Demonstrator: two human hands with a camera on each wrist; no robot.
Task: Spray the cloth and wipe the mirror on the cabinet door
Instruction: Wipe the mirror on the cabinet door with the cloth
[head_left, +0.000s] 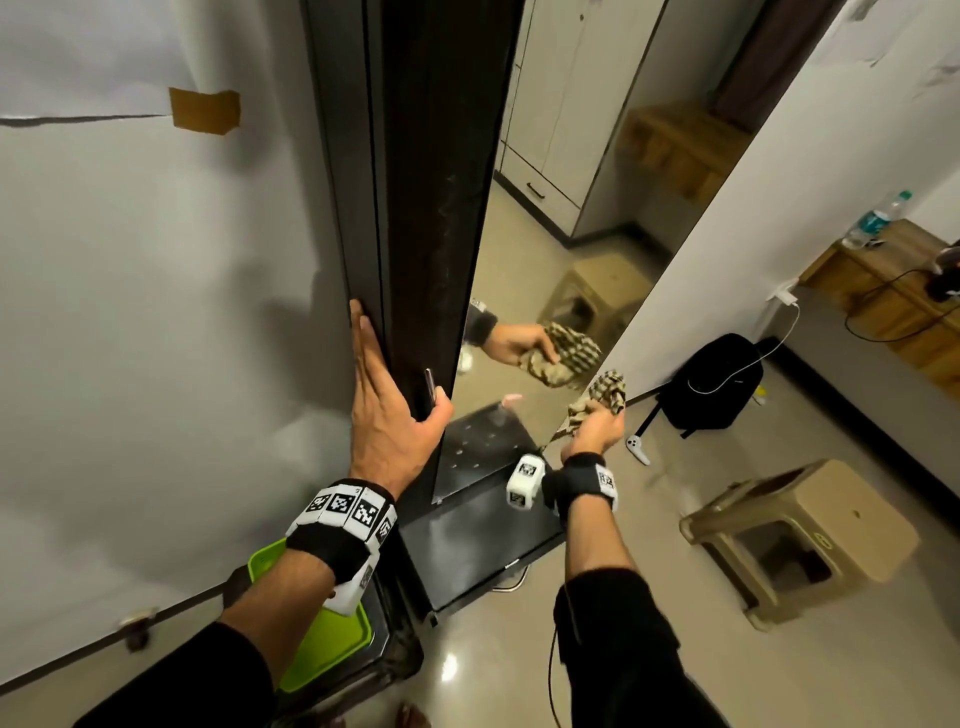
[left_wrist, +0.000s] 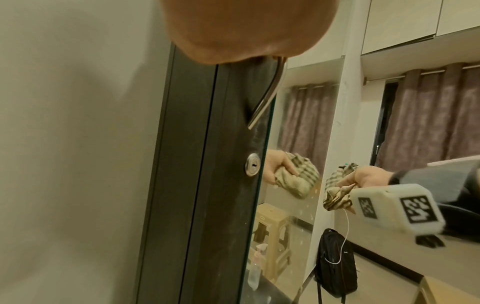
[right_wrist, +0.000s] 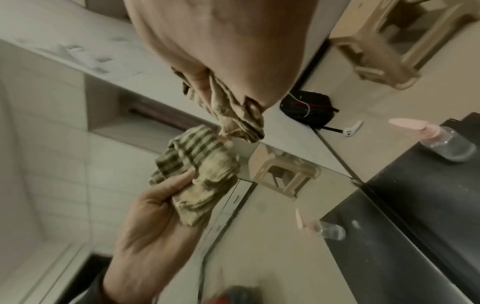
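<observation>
The mirror (head_left: 571, 208) covers the cabinet door, which stands edge-on to me. My left hand (head_left: 387, 410) lies flat with straight fingers on the door's dark edge (left_wrist: 228, 164), its thumb by the metal handle (left_wrist: 267, 96). My right hand (head_left: 597, 428) grips a bunched checked cloth (head_left: 605, 392) at the mirror's lower right edge. In the right wrist view the cloth (right_wrist: 233, 117) meets its own reflection on the glass. A clear spray bottle (right_wrist: 446, 142) with a pink head stands on the black surface (right_wrist: 415, 205) below the mirror.
A beige plastic stool (head_left: 821, 535) stands on the floor to the right. A black backpack (head_left: 717, 384) and a white controller (head_left: 638, 449) lie by the wall. A green lid (head_left: 322, 639) sits under my left forearm. A wooden desk (head_left: 883, 291) is at far right.
</observation>
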